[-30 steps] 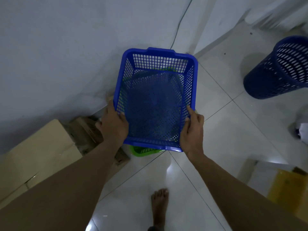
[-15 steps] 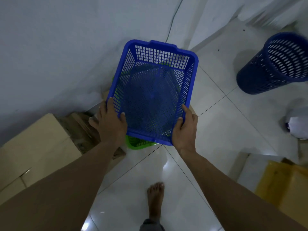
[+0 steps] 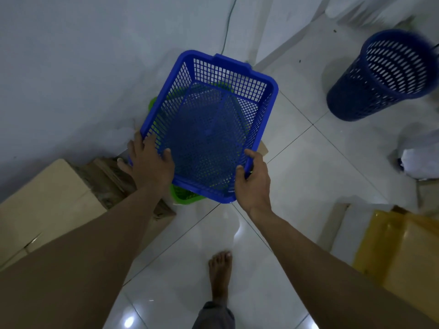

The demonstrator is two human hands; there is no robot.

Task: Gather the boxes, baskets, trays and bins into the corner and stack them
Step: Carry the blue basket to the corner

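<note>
White-tiled corner: your left hand [image 3: 149, 162] and right hand [image 3: 254, 184] grip the blue basket [image 3: 209, 129], fingers curled over its rim, above the green basket [image 3: 185, 194].

No legible text or labels anywhere.

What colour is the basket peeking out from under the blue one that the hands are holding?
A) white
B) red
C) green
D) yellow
C: a green basket sticks out below the near edge of the blue basket, and more green shows through the blue mesh on the far side.
</note>
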